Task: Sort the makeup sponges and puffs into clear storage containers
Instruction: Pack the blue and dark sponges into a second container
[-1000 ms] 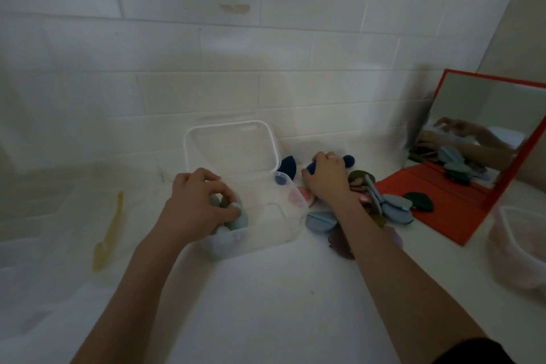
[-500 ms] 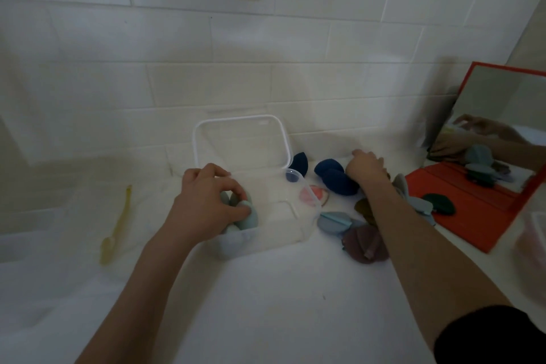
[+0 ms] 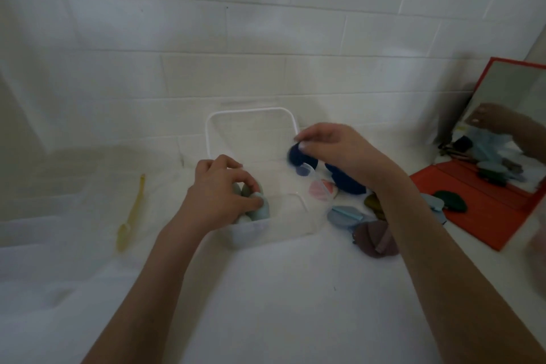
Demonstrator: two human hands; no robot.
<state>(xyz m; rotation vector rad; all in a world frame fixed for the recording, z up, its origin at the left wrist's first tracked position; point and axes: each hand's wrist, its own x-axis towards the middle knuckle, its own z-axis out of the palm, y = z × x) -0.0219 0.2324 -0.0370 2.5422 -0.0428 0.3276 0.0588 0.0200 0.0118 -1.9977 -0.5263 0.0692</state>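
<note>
Head view. Clear storage container (image 3: 274, 224): sitting on the white surface (image 3: 266, 289), its lid (image 3: 251, 133) standing open against the far tiled wall (image 3: 206, 38).

Left hand (image 3: 220, 189): reaching into the container's near left corner, fingers curling round pale blue-green sponges (image 3: 257, 207) and pinching them there.

Right hand (image 3: 339, 151): hovering over the container's far right corner, fingertips pinching a dark blue sponge (image 3: 298, 155); motion blur is softening its outline.

Second dark blue sponge (image 3: 345, 183): lying just right of the container, partly behind the right wrist.

Pink puff (image 3: 320, 189): lying against the container's right wall.

Light blue puff (image 3: 345, 216) and mauve puff (image 3: 375, 238): lying near right of the container, touching each other.

Dark green puff (image 3: 539, 199): resting on the red base of a red-framed mirror (image 3: 484, 195) at the right, which is reflecting an arm and further puffs.

Yellow spatula-like tool (image 3: 130, 216): lying well left of the container.
</note>
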